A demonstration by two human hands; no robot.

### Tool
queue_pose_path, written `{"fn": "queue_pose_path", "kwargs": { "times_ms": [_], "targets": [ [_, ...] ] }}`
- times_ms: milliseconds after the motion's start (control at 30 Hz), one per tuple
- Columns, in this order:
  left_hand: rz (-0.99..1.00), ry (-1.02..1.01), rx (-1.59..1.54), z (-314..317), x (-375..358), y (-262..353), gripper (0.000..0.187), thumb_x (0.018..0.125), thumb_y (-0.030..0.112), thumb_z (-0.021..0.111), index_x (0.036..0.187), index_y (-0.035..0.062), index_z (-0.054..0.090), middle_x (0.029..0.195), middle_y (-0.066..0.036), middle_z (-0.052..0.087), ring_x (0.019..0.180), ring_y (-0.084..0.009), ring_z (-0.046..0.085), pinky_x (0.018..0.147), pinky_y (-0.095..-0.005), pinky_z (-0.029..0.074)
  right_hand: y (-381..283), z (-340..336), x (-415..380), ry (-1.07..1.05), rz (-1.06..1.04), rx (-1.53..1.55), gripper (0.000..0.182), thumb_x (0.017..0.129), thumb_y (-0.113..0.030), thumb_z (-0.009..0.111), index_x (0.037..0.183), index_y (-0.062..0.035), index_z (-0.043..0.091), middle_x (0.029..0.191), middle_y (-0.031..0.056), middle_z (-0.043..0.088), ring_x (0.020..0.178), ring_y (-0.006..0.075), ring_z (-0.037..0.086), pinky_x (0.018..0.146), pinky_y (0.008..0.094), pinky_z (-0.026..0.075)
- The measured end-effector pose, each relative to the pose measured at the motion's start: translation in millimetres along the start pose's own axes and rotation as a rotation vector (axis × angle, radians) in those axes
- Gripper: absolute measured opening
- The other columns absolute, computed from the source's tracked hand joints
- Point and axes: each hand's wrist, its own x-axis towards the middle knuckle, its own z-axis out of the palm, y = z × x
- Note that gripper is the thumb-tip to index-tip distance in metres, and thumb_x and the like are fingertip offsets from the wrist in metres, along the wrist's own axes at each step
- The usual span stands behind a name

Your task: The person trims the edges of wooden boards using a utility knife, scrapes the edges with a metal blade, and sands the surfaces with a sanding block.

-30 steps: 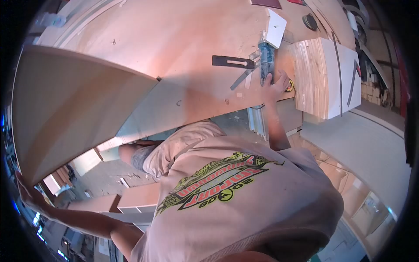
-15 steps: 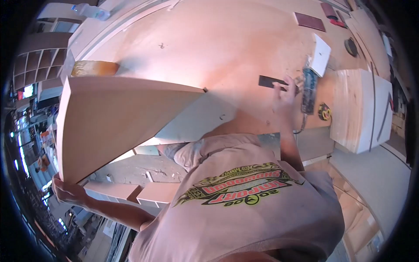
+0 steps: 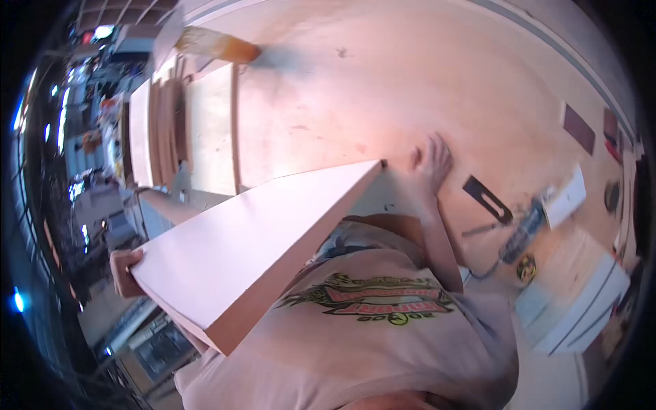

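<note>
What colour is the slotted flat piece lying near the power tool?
The slotted flat piece is black; it shows best in the head view.

Site type: woodworking shop. Indicators: lg. wood-surfaced worktable (image 3: 383, 89) w/ corded pwr. tool (image 3: 523, 232), tape measure (image 3: 526, 268), slotted dark plate (image 3: 486, 198) & stacked boards (image 3: 581, 307) at R side; addl. panels (image 3: 212, 130), L side; compartmented shelving (image 3: 123, 10), upper L; cluttered bkgd.

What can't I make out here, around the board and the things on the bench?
- Head view: the underside of the white board, which faces away.
- Head view: some fingertips of the left hand, hidden by that board.
- Head view: any markings on the tape measure, too small.
- Head view: separate items in the background clutter, blurred.
</note>
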Motion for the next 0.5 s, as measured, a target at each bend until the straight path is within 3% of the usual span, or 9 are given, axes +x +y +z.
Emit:
{"fn": "queue_pose_path", "kwargs": {
  "times_ms": [100, 167, 300, 367, 400, 500],
  "targets": [
    [0.071, -0.071, -0.004, 2.2, 14.2, -1.2, 0.027, 0.051, 0.018, 0.071, 0.062, 0.0006, 0.053, 0.052, -0.004, 0.04, 0.049, -0.0157, 0.046, 0.046, -0.0277, 0.032, 0.9, 3.1, 0.7, -0.002, -0.001, 0.008, 0.04, 0.082, -0.021, 0.061, 0.118, -0.0058, 0.053, 0.128, 0.0119, 0.049, 0.119, 0.0306, 0.045, 0.096, 0.0473, 0.035],
    [0.053, 0.009, -0.075, 16.5, 15.8, 8.9, 0.028, 0.052, 0.022, 0.07, 0.064, 0.0015, 0.053, 0.053, -0.005, 0.044, 0.05, -0.0161, 0.047, 0.047, -0.0278, 0.035, 3.6, 4.5, 1.6, 0.039, -0.05, 0.021, 0.037, 0.079, -0.016, 0.063, 0.113, -0.0042, 0.053, 0.124, 0.014, 0.051, 0.114, 0.0332, 0.047, 0.095, 0.0479, 0.036],
    [0.152, 0.064, 0.076, 49.8, 31.3, 2.3, 0.03, 0.062, 0.032, 0.06, 0.061, 0.0034, 0.05, 0.05, -0.005, 0.041, 0.046, -0.0175, 0.043, 0.045, -0.0299, 0.033, 21.1, 6.8, 2.1, 0.26, 0.011, 0.122, 0.042, 0.071, -0.006, 0.064, 0.111, -0.0015, 0.053, 0.116, 0.0177, 0.05, 0.109, 0.0369, 0.047, 0.093, 0.0493, 0.039],
    [0.253, 0.14, 0.175, 59.9, 37.2, -5.2, 0.034, 0.067, 0.037, 0.055, 0.059, 0.0043, 0.049, 0.049, -0.005, 0.04, 0.044, -0.0182, 0.041, 0.043, -0.0309, 0.031, 23.0, 30.0, -6.8, 0.275, -0.052, 0.241, 0.045, 0.07, -0.01, 0.066, 0.113, -0.0029, 0.052, 0.118, 0.0159, 0.051, 0.112, 0.0342, 0.047, 0.093, 0.0484, 0.037],
    [0.293, 0.186, 0.21, 62.5, 39.5, -7.3, 0.037, 0.07, 0.039, 0.053, 0.059, 0.0048, 0.048, 0.048, -0.005, 0.039, 0.043, -0.0186, 0.04, 0.043, -0.0314, 0.031, 11.3, 18.4, 4.2, 0.145, -0.008, 0.207, 0.043, 0.07, -0.009, 0.066, 0.111, -0.0035, 0.052, 0.118, 0.0151, 0.052, 0.111, 0.034, 0.048, 0.093, 0.0482, 0.038],
    [0.375, 0.329, 0.31, 56.7, 42.1, -16.5, 0.046, 0.077, 0.047, 0.045, 0.056, 0.0062, 0.046, 0.046, -0.004, 0.037, 0.04, -0.0196, 0.036, 0.041, -0.033, 0.029, 11.8, -7.6, 21.0, 0.245, 0.014, 0.557, 0.038, 0.072, -0.005, 0.065, 0.108, -0.0039, 0.053, 0.114, 0.0153, 0.053, 0.11, 0.0343, 0.049, 0.092, 0.0445, 0.04]
  ]
}}
